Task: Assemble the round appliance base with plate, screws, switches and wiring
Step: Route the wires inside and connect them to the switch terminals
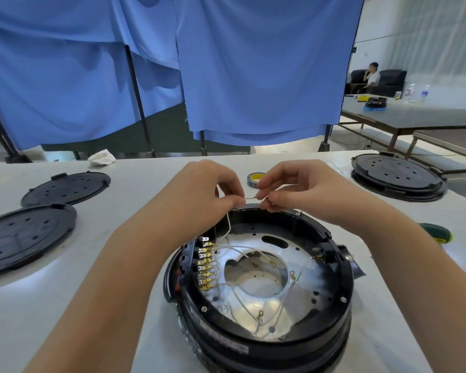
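Blue cloth screens (253,63) hung behind a white bench (135,168). Round black appliance base (258,286) at near centre of the bench, open side up, silver metal plate (301,281) seated inside with a round central opening. Row of brass-terminal switches (205,265) along the base's left inner wall; thin white wires (237,289) with ring lugs looping loosely over the plate. Left hand (207,189) and right hand (293,187) raised just above the far rim of the base, close together, fingers of each curled and pinching one white wire (251,197) stretched between them, its lower run dropping from the left hand toward the switch row. Two black perforated covers (65,188) flat on the bench at left, apart from the base. Stacked black bases (396,176) at far right. Roll of tape (255,179) just beyond the hands. Green-handled tool (436,232) beside the right forearm. Crumpled white rag (101,157) at the bench's far edge. Seated person (371,76) far back on the right.
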